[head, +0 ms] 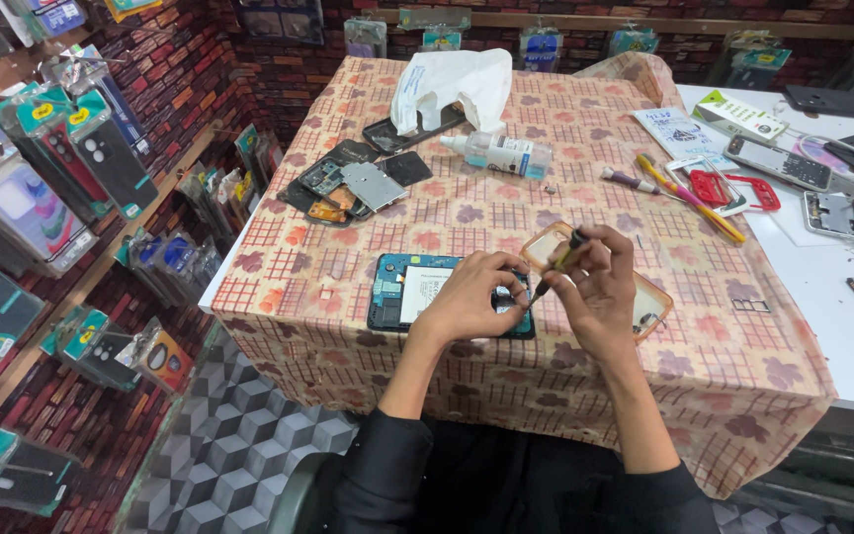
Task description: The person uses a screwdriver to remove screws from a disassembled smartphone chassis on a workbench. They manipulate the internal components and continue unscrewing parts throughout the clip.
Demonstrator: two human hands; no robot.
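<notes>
An opened phone (409,290) with its back off lies on the patterned tablecloth (506,213) near the front edge, its blue inner frame and battery showing. My left hand (471,297) rests on its right half, fingers pinched near the tool tip. A small screwdriver (557,265) is gripped in my right hand (595,287), its tip pointing down at the phone's right end. Under my right hand lies a clear orange-tinted phone case (649,302).
Loose phone parts and covers (348,183) lie at the back left, with a white plastic bag (452,84) and a small white bottle (501,153) behind. Screwdrivers (689,198) and more phones (778,163) sit to the right. Packaged cases (81,158) hang on the left wall.
</notes>
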